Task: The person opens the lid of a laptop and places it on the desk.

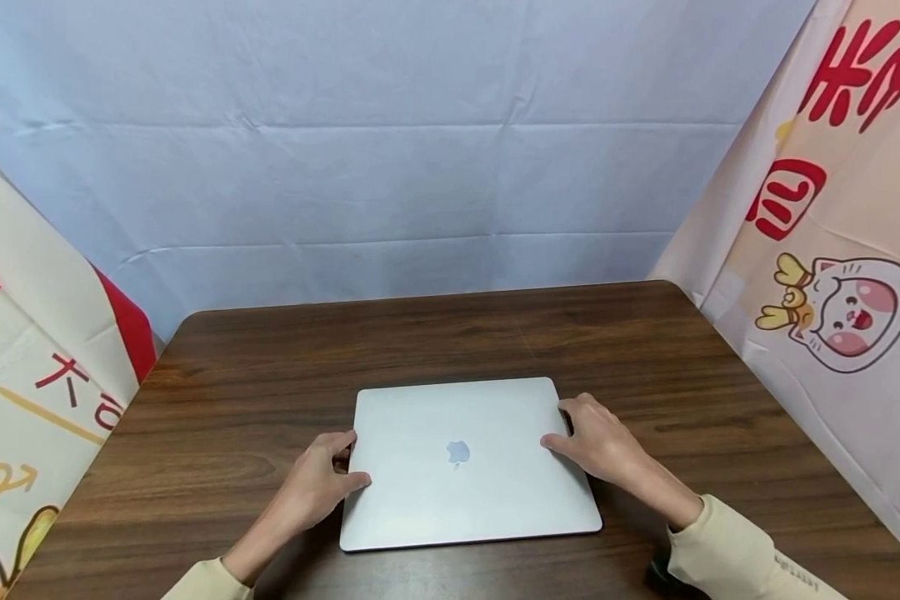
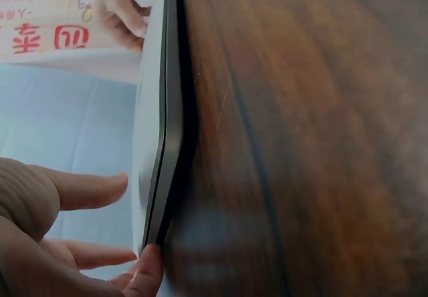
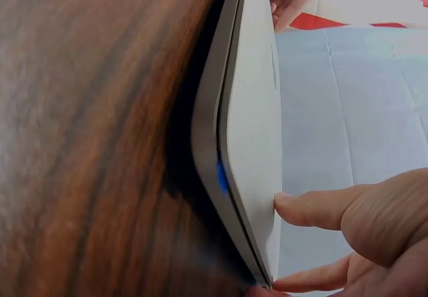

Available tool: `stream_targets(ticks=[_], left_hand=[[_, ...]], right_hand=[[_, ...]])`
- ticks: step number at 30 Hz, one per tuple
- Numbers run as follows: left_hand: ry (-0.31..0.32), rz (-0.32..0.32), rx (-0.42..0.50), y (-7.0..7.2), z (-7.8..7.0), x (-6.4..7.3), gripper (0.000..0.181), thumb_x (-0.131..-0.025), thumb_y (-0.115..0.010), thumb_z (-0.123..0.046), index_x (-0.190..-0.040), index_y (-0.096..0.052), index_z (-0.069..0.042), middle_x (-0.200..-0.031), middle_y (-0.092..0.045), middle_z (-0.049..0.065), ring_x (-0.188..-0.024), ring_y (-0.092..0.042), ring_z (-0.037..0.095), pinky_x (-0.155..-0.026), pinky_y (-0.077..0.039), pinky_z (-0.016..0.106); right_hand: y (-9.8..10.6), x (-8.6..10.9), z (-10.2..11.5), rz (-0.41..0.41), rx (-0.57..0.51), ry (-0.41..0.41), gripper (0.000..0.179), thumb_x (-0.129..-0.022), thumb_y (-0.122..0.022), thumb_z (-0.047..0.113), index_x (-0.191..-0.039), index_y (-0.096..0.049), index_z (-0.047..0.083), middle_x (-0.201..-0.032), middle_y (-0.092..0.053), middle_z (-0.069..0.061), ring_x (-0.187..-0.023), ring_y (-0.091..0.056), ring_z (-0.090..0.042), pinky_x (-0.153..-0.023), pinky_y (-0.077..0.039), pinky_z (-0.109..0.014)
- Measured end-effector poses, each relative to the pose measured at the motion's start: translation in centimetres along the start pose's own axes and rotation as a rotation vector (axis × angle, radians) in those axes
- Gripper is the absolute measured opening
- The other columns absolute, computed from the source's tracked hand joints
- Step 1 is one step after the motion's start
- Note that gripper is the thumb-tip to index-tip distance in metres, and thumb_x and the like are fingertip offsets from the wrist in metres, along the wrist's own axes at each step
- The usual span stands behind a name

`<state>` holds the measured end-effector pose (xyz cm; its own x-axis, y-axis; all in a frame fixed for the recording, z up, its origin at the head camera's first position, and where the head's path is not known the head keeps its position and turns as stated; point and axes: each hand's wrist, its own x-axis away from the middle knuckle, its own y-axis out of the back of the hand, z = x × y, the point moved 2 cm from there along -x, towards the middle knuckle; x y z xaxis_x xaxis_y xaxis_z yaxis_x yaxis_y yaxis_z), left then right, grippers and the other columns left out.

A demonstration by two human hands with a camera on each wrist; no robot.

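A silver laptop with an apple logo on its lid lies folded flat on the wooden table. At its left side is my left hand, thumb reaching over the lid and fingers at the edge. The left wrist view has that thumb a little off the lid, while the fingertips curl at the laptop's side. My right hand grips the opposite side, thumb on the lid and the other fingers at the edge, partly out of the right wrist view.
The dark wood table has rounded far corners. A pale cloth hangs behind it, and printed cloths flank both sides. Something black shows beneath the right sleeve at the near edge of view.
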<state>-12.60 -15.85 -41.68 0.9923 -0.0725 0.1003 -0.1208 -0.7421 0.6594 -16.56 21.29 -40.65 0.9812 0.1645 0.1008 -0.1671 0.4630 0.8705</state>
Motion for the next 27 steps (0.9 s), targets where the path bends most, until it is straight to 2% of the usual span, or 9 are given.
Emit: stream_targets(ticks=[7,11,16,19,27], left_hand=[[-0.056,0.015,-0.023,-0.3,0.0,0.7,0.067,-0.081,-0.087,-0.005,-0.139,-0.057,0.013,-0.146,-0.051,0.025,-0.097,-0.062,0.023,-0.077,-0.053,0.036],[-0.069,0.024,-0.067,-0.5,0.1,1.3,0.066,-0.082,-0.088,-0.01,-0.138,-0.06,0.01,-0.149,-0.05,0.025,-0.113,-0.062,0.034,-0.088,-0.054,0.045],[-0.099,0.047,-0.114,-0.8,0.1,2.2,0.067,-0.084,-0.087,-0.017,-0.14,-0.059,0.006,-0.154,-0.043,0.026,-0.142,-0.039,0.047,-0.106,-0.043,0.059],[-0.117,0.058,-0.12,-1.0,-0.1,2.7,0.071,-0.083,-0.088,-0.02,-0.142,-0.058,0.005,-0.158,-0.038,0.026,-0.146,-0.033,0.048,-0.108,-0.039,0.062],[-0.104,0.101,-0.14,-1.6,-0.6,3.7,0.08,-0.081,-0.09,-0.023,-0.144,-0.053,0.01,-0.167,-0.022,0.025,-0.15,-0.027,0.047,-0.111,-0.037,0.063]], right_hand=[[-0.4,0.6,0.6,-0.015,0.092,0.034,0.062,-0.091,-0.08,0.028,-0.133,-0.06,-0.013,-0.141,-0.051,-0.035,-0.129,-0.052,-0.05,-0.091,-0.05,-0.064],[-0.6,1.1,0.9,-0.025,0.128,0.069,0.06,-0.092,-0.08,0.028,-0.133,-0.061,-0.011,-0.145,-0.049,-0.035,-0.134,-0.047,-0.051,-0.095,-0.047,-0.066],[-0.9,1.7,1.4,-0.03,0.173,0.141,0.058,-0.093,-0.079,0.029,-0.133,-0.062,-0.01,-0.146,-0.049,-0.035,-0.136,-0.046,-0.051,-0.102,-0.043,-0.067],[-1.1,2.1,1.6,-0.02,0.2,0.173,0.058,-0.095,-0.077,0.03,-0.134,-0.062,-0.011,-0.147,-0.048,-0.034,-0.138,-0.043,-0.051,-0.106,-0.039,-0.068],[-1.8,3.2,2.6,-0.028,0.237,0.278,0.057,-0.096,-0.075,0.031,-0.133,-0.062,-0.01,-0.148,-0.048,-0.034,-0.14,-0.041,-0.053,-0.106,-0.037,-0.071]])
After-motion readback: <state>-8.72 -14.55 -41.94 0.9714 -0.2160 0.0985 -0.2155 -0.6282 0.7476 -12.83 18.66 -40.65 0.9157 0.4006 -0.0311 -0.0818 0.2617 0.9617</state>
